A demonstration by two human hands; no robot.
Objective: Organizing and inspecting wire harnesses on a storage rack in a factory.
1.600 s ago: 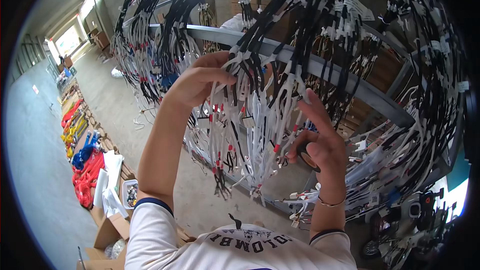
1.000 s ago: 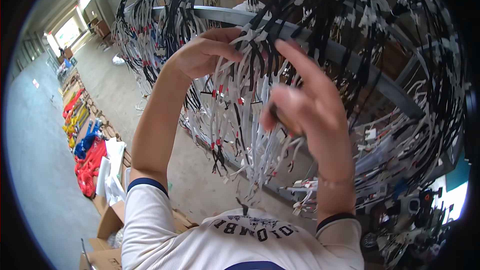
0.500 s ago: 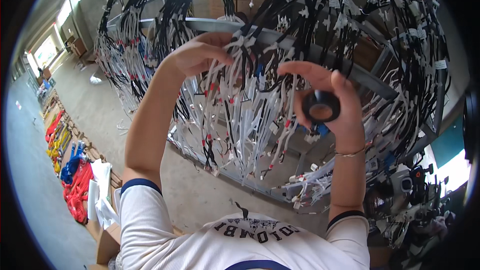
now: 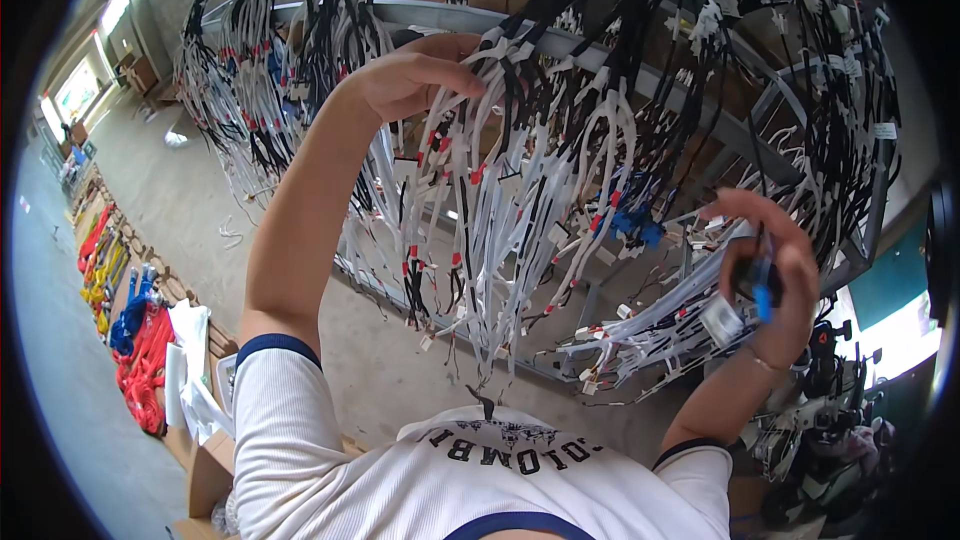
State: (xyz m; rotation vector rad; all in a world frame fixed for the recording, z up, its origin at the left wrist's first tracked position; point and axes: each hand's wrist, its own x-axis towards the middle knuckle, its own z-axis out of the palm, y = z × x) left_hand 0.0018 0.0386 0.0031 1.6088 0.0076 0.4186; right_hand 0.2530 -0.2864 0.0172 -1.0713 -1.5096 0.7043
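My left hand [image 4: 425, 75] is raised at the upper middle, closed round a bundle of white and black cables [image 4: 500, 65] just below a metal rail. White branches with red markings and small connectors hang under that grip. Off to the right, my right hand [image 4: 785, 255] is smeared by motion, its fingers curled about a dark roll of black tape [image 4: 742, 275]. A small blue piece [image 4: 764, 302] and a white tag-like piece [image 4: 722, 322] show beside that hand; whether it holds them I cannot tell.
More cable bundles [image 4: 345, 35] hang along the curved metal rack [image 4: 440, 16]. Blue connectors [image 4: 638, 224] dangle right of centre. Red cable bundles [image 4: 145, 365] lie at the left among yellow and blue ones. A cardboard box [image 4: 210, 475] stands at lower left, dark equipment [image 4: 825, 440] at lower right.
My right hand has moved right and down, away from the held bundle, carrying the tape roll. My left hand keeps its grip on the cables, and the view has shifted slightly.
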